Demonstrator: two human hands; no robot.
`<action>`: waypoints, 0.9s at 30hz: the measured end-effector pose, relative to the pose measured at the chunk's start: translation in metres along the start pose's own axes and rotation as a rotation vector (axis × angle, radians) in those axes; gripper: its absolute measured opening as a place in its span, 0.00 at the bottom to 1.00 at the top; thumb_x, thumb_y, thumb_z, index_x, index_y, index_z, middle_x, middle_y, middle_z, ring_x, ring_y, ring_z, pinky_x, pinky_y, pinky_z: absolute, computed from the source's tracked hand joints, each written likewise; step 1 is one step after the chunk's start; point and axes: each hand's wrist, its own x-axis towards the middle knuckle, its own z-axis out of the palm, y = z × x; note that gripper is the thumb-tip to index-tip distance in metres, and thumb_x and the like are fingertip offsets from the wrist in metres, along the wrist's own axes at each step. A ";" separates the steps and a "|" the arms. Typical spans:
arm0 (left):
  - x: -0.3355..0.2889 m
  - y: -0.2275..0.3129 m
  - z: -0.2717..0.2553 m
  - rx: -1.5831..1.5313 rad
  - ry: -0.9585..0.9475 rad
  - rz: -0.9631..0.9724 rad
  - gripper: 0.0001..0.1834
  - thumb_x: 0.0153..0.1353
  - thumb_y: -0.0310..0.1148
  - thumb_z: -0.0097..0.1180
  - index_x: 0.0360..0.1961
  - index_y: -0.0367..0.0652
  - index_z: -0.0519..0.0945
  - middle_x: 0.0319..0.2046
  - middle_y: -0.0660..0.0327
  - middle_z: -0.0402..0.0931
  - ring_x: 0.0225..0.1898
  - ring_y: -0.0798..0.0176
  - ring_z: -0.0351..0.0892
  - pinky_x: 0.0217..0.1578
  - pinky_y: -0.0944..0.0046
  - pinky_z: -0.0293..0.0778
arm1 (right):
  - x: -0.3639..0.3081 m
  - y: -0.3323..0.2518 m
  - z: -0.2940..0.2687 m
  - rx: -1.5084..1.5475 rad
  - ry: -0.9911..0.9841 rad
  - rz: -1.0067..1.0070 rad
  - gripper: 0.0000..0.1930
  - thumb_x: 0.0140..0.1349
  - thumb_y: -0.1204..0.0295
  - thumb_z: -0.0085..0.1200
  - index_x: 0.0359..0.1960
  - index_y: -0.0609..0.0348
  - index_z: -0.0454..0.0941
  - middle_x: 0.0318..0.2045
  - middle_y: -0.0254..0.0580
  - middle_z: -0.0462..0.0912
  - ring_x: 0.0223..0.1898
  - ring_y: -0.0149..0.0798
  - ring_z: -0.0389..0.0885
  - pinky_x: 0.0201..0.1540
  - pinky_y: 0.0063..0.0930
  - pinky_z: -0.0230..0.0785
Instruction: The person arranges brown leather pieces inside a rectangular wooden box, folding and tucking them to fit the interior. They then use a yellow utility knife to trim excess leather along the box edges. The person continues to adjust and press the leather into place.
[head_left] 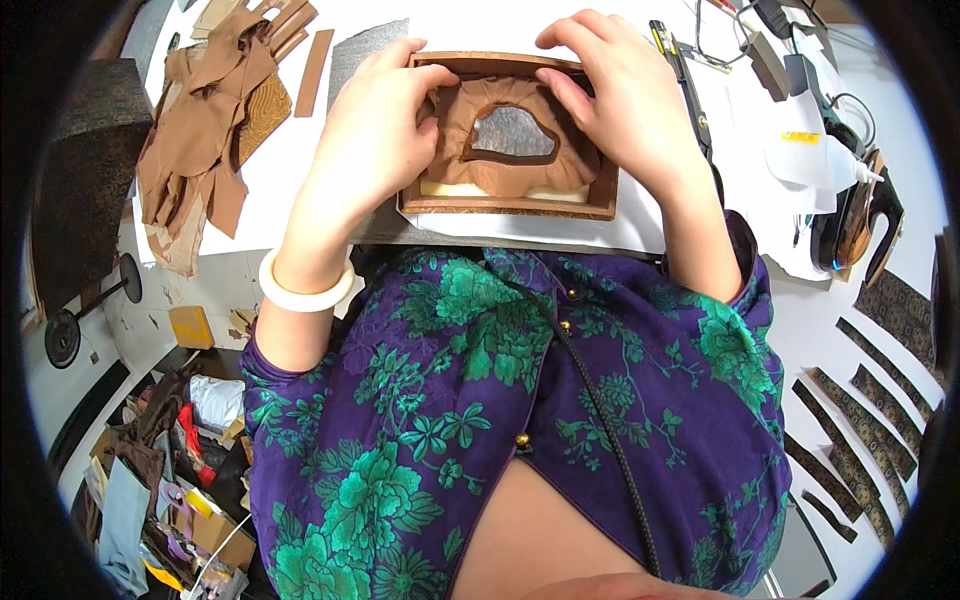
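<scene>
A shallow rectangular box [507,208] with patterned brown outer walls lies on the white tabletop in front of me. Loose brown cloth [520,180] lines it in folds around an irregular opening, through which a shiny grey surface [510,132] shows. Pale padding [455,188] peeks out along the near inner wall. My left hand [380,125] is closed around the box's left wall, one finger bent over into the far left corner onto the cloth. With fingers apart above the far rim, my right hand [620,95] rests its thumb on the cloth inside the far right.
Brown cloth scraps [200,140] are heaped at left beside a narrow brown strip [315,72]. A yellow-and-black cutter [660,38], a white squeeze bottle [815,155] and cables lie right. Dark patterned strips [850,440] spread lower right; a cluttered pile [180,470] sits lower left.
</scene>
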 end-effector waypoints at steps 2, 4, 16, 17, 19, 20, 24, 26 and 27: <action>0.000 0.004 0.000 -0.010 0.003 -0.031 0.21 0.58 0.20 0.62 0.54 0.38 0.87 0.68 0.44 0.76 0.67 0.38 0.78 0.69 0.48 0.73 | 0.005 -0.015 -0.011 0.176 -0.110 -0.043 0.12 0.64 0.71 0.68 0.47 0.57 0.82 0.39 0.46 0.84 0.45 0.56 0.86 0.50 0.46 0.80; 0.003 0.005 0.001 -0.060 0.017 -0.037 0.18 0.58 0.19 0.59 0.51 0.36 0.88 0.65 0.40 0.78 0.66 0.37 0.78 0.68 0.47 0.74 | -0.001 -0.030 -0.011 0.215 -0.306 0.001 0.16 0.64 0.66 0.70 0.49 0.59 0.84 0.46 0.46 0.84 0.53 0.52 0.84 0.57 0.45 0.78; -0.022 0.030 -0.006 0.094 0.114 0.006 0.15 0.55 0.25 0.73 0.44 0.46 0.91 0.74 0.41 0.68 0.76 0.34 0.64 0.74 0.41 0.65 | -0.010 -0.039 0.007 0.086 -0.336 -0.021 0.26 0.60 0.62 0.73 0.57 0.61 0.83 0.49 0.48 0.81 0.55 0.54 0.82 0.59 0.46 0.77; -0.023 0.030 -0.004 0.146 0.098 -0.022 0.15 0.54 0.25 0.74 0.44 0.46 0.91 0.77 0.42 0.66 0.77 0.35 0.62 0.76 0.41 0.63 | -0.009 -0.042 0.006 0.084 -0.353 -0.004 0.26 0.60 0.62 0.73 0.57 0.61 0.83 0.49 0.48 0.81 0.55 0.54 0.82 0.59 0.46 0.77; -0.022 0.029 -0.002 0.151 0.087 -0.053 0.16 0.53 0.21 0.70 0.43 0.45 0.91 0.77 0.42 0.65 0.77 0.35 0.63 0.75 0.42 0.65 | -0.009 -0.042 0.006 0.079 -0.365 0.013 0.26 0.60 0.62 0.73 0.57 0.61 0.82 0.49 0.48 0.81 0.56 0.53 0.82 0.60 0.46 0.76; -0.021 0.028 -0.001 0.161 0.082 -0.055 0.16 0.53 0.20 0.69 0.44 0.44 0.90 0.76 0.42 0.66 0.76 0.35 0.65 0.74 0.43 0.66 | -0.009 -0.042 0.006 0.080 -0.359 0.009 0.26 0.60 0.62 0.73 0.57 0.61 0.82 0.49 0.48 0.81 0.56 0.53 0.82 0.60 0.46 0.76; -0.022 0.032 0.000 0.104 0.070 -0.104 0.19 0.54 0.18 0.64 0.48 0.42 0.86 0.74 0.41 0.69 0.66 0.35 0.77 0.66 0.45 0.76 | -0.012 -0.040 0.011 0.084 -0.279 -0.061 0.21 0.56 0.68 0.74 0.48 0.66 0.83 0.47 0.51 0.82 0.52 0.53 0.82 0.58 0.44 0.79; -0.022 0.031 -0.001 0.054 0.022 -0.144 0.20 0.55 0.18 0.64 0.50 0.41 0.83 0.68 0.42 0.73 0.58 0.36 0.82 0.59 0.46 0.79 | -0.010 -0.039 0.010 0.090 -0.331 -0.045 0.24 0.59 0.65 0.73 0.53 0.66 0.81 0.48 0.50 0.81 0.55 0.53 0.81 0.59 0.45 0.77; -0.022 0.030 -0.002 0.031 -0.002 -0.165 0.20 0.55 0.19 0.63 0.51 0.41 0.82 0.65 0.43 0.76 0.54 0.37 0.85 0.55 0.46 0.81 | -0.009 -0.039 0.010 0.093 -0.355 -0.039 0.26 0.60 0.64 0.73 0.55 0.65 0.81 0.49 0.50 0.80 0.56 0.54 0.81 0.60 0.46 0.76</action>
